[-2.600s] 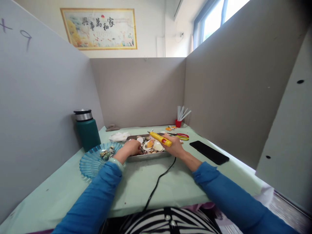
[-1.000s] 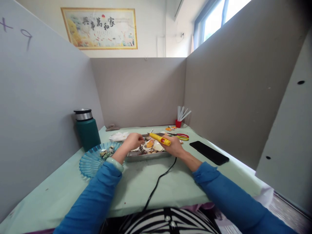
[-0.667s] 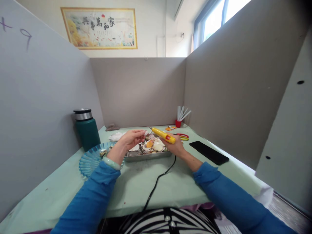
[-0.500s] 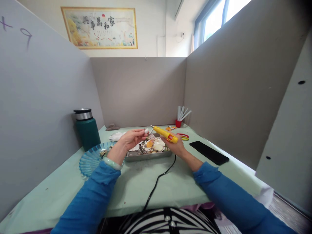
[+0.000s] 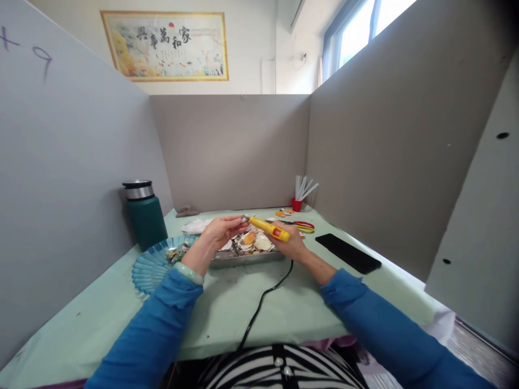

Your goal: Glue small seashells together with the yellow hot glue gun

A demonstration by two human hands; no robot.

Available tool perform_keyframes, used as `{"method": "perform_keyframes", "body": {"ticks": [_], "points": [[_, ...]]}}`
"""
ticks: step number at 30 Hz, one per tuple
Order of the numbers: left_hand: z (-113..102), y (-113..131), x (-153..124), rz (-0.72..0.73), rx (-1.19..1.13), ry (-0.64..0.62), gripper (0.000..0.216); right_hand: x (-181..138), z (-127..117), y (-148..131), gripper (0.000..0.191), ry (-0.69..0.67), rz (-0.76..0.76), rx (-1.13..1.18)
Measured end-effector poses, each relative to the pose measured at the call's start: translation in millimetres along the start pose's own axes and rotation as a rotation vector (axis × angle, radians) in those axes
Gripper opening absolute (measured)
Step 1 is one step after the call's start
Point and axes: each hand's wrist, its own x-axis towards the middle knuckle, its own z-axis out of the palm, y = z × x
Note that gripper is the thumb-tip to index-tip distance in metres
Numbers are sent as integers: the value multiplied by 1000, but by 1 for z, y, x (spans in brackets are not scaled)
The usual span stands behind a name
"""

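Observation:
My right hand is closed round a yellow hot glue gun, whose nozzle points left and slightly up. A black cord trails from it down to the table's front edge. Pinched in the fingertips of my left hand is a small white shell, mostly hidden now by the fingers and the nozzle. The nozzle tip is at the shell; I cannot tell whether they touch. Under both hands lies a metal tray heaped with shells in white, orange and brown.
Left stands a blue fluted plate with shells, beside a green bottle. Right are red-and-yellow-handled scissors, a black phone-like slab and a red cup of glue sticks. Grey partitions enclose the table.
The glue gun has moved left, bringing its nozzle to the small shell in my left fingertips. My left hand has shifted slightly right.

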Motion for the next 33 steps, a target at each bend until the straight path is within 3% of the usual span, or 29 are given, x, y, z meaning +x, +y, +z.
{"method": "perform_keyframes", "body": {"ticks": [10,23,33], "points": [[6,0,-4,93,1,100,6,0,2,4,17,2,-5,10],[5,-8,1,259,188,182,30,0,1,4,15,0,17,-4],[9,-5,-3,334,238,155,47,0,1,6,15,-2,32,-36]]}}
